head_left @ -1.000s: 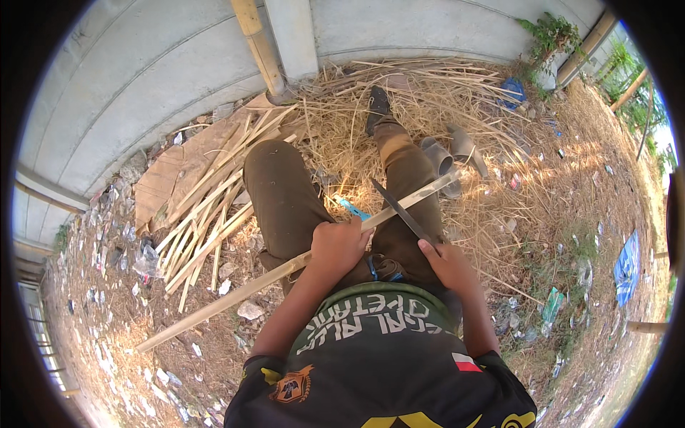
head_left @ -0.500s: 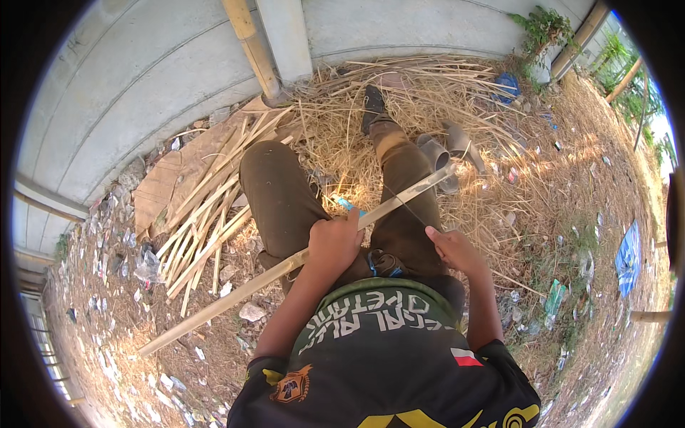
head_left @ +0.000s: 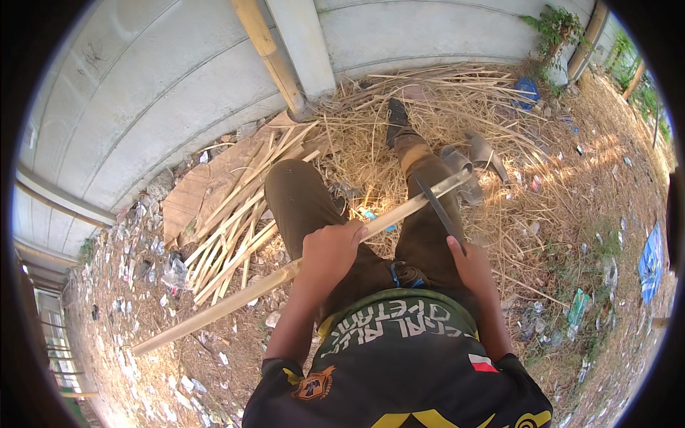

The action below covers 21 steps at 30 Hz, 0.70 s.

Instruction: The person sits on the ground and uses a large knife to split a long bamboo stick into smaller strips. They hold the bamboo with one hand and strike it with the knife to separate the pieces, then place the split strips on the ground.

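A long pale split-bamboo strip (head_left: 221, 309) slants across my lap, its far end above the right knee and its near end out to the lower left. My left hand (head_left: 330, 253) is closed around it near the middle. In my right hand (head_left: 469, 267) is a knife (head_left: 441, 209), with the fingers wrapped around its handle. The dark blade points up and left and crosses the strip close to its far end. Whether the edge bites into the bamboo cannot be made out. My legs, in brown trousers, lie beneath both.
A pile of thin bamboo strips (head_left: 239, 239) lies left of my knee, partly on a brown board (head_left: 189, 203). Shavings cover the ground by my foot. Grey curved objects (head_left: 486, 153) sit beyond the strip's end. A concrete wall (head_left: 164, 93) with a bamboo post (head_left: 267, 53) stands ahead.
The knife has turned from a thin edge-on line to show its broad side, and the blade tip reaches farther past the strip. The whole view has shifted slightly.
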Tool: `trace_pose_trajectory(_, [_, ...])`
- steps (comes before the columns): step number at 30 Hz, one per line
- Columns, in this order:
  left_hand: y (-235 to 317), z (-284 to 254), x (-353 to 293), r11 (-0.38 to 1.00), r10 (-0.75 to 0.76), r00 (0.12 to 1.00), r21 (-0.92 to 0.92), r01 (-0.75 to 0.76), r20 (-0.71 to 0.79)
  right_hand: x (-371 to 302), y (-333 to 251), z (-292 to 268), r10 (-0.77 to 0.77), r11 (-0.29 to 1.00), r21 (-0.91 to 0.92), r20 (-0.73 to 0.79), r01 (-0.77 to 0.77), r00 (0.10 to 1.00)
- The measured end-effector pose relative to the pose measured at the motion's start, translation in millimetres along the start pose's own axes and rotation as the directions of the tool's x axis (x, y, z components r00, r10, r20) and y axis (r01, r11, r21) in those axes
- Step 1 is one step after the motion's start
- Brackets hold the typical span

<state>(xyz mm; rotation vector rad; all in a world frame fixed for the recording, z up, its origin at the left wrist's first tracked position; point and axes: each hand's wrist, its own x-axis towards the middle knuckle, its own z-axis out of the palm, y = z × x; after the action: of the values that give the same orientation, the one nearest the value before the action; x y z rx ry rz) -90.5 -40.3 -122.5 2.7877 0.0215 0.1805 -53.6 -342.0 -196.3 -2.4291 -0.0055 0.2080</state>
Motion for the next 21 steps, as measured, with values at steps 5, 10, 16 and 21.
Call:
trace_pose_trajectory(5, [-24, -58, 24, 0.945, 0.045, 0.982, 0.327, 0.017, -0.181, 22, -12, 4, -0.11, 0.914, 0.39, -0.03, 0.113, 0.994])
trace_pose_trajectory(10, [-57, -17, 73, 0.838, 0.073, 0.996, 0.544, -0.035, -0.049, 82, -89, 22, -0.299, 0.66, 0.746, 0.156, 0.086, 0.941])
trace_pose_trajectory(16, [-70, 68, 102, 0.836, 0.037, 0.946, 0.509, -0.206, 0.321, 157, -105, 133, -0.262, 0.54, 0.834, 0.289, -0.108, 0.921])
trace_pose_trajectory(21, [-49, 68, 69, 0.836, 0.032, 0.903, 0.485, -0.259, 0.427, 161, -68, 177, 0.063, 0.761, 0.493, 0.59, -0.421, 0.805])
